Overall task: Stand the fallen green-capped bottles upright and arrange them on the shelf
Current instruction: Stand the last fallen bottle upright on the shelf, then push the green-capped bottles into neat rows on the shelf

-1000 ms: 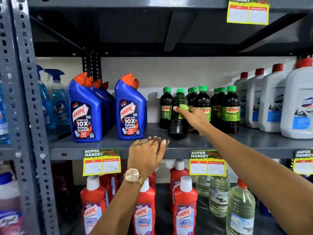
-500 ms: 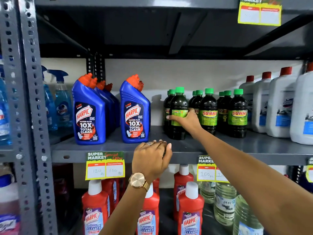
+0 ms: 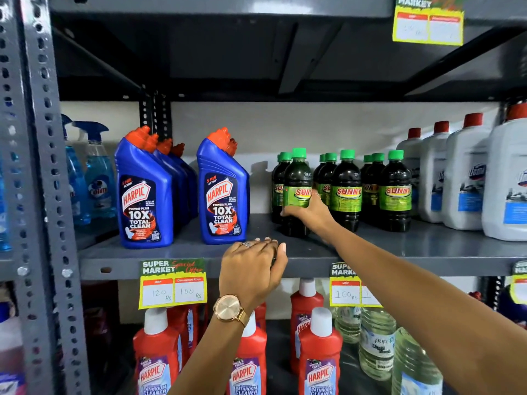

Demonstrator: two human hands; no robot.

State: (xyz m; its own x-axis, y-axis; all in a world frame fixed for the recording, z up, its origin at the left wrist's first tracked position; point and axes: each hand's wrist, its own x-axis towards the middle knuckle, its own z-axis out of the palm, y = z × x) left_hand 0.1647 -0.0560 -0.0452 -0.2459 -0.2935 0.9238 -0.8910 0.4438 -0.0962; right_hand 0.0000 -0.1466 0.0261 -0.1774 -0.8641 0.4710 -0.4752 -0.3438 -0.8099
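From the head camera, the right hand is wrapped around the front green-capped bottle on the left side of the dark bottle group. The fingers curl around the lower part of its label, so the hand is closed on the bottle. The bottle stands straight up on the grey shelf. Its bottom looks like it sits on the shelf, but the hand hides part of it.

More green-capped bottles stand close by. One row is right behind the held bottle. Two more rows are to its right, with front bottles and. All of them stand up. No bottle lies on its side here.

The left hand rests on the front edge of the shelf. Its fingers are bent over the edge. It holds no bottle. It seems to be there to keep the person steady.

Blue toilet cleaner bottles stand to the left, a little apart. Big white jugs stand to the right.

The job looks nearly done. The step now is to line this bottle up with its friends. To do it well, slide it slowly and keep it straight. Turn the label to face the front like the others. Do not bump the row behind it, or bottles may tip again. Let go only when it sits flat and does not wobble.
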